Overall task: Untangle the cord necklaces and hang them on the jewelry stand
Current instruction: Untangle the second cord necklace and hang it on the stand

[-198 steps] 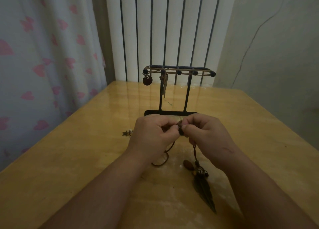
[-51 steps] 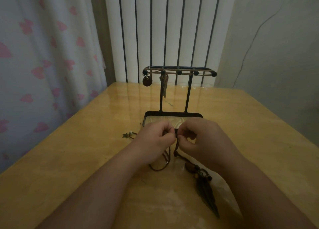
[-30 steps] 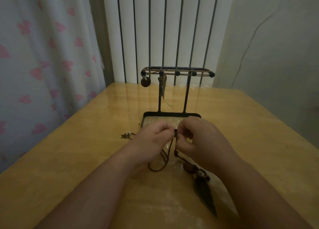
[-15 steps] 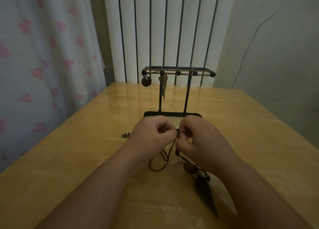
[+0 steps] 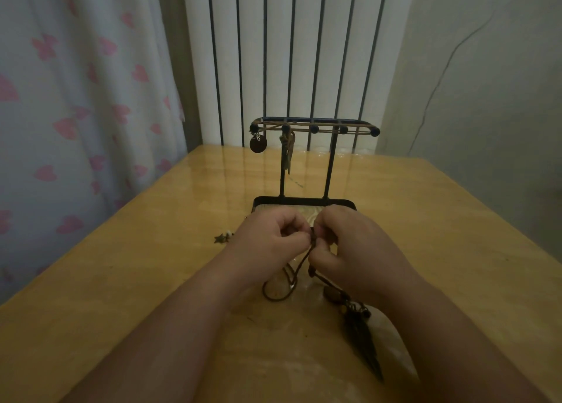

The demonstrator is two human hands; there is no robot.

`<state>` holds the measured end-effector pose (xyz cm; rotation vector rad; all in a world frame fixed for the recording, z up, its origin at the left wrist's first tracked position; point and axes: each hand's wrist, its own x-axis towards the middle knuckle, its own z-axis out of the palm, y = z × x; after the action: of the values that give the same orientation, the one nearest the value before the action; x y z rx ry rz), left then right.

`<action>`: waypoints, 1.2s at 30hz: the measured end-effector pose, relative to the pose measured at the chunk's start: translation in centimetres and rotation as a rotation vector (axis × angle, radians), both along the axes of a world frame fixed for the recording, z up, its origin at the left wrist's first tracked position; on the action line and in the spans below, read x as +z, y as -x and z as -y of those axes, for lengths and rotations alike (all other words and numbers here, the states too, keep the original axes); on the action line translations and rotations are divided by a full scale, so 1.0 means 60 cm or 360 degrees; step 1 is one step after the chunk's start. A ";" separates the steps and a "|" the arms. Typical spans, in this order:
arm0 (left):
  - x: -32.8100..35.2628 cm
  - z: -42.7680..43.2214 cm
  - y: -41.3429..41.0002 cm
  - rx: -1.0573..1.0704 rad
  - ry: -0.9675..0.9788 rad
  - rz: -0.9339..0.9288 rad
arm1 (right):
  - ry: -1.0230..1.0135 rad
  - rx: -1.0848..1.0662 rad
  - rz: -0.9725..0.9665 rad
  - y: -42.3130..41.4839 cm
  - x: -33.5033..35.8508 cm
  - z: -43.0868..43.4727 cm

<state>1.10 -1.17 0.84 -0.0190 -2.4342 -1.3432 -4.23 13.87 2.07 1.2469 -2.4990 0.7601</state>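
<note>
My left hand (image 5: 270, 244) and my right hand (image 5: 349, 247) meet fingertip to fingertip just in front of the black jewelry stand (image 5: 304, 165), both pinching a dark brown cord necklace (image 5: 292, 278). Its cord loops down onto the table between my wrists. Its beads and dark leaf-shaped pendant (image 5: 362, 345) lie under my right forearm. On the stand's top bar hang a necklace with a round dark disc pendant (image 5: 258, 144) and another with a long thin pendant (image 5: 288, 156). A small star charm (image 5: 221, 237) of a further necklace lies left of my left hand.
The yellow wooden table (image 5: 121, 281) runs back to a white radiator (image 5: 292, 53). A curtain with pink hearts (image 5: 76, 98) hangs along the left edge, and a grey wall (image 5: 486, 83) stands at the right.
My hands stayed together at the same spot, the fingers working the cord slightly; they have shifted a little back from the stand's base. The pendant has not moved.
</note>
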 end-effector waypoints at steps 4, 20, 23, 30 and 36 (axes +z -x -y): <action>0.000 -0.001 -0.002 0.0003 0.0033 -0.0037 | -0.0006 -0.0005 0.0003 0.002 -0.001 0.000; 0.005 -0.005 0.003 -0.0066 -0.0513 0.0037 | 0.0742 0.0009 0.0535 -0.005 -0.013 0.007; 0.005 -0.001 0.000 0.0006 -0.0483 -0.0008 | 0.0689 -0.0031 0.0539 0.004 -0.017 0.006; 0.005 -0.002 0.000 0.0113 -0.0228 -0.0028 | 0.0783 -0.0022 0.0546 0.014 -0.019 -0.003; 0.002 -0.002 0.002 0.0144 -0.0183 0.0021 | 0.0369 -0.0101 0.0296 0.012 -0.016 0.000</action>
<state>1.01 -1.04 0.99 0.1285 -2.3349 -1.4443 -4.94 13.87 1.10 1.0554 -2.4882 1.1601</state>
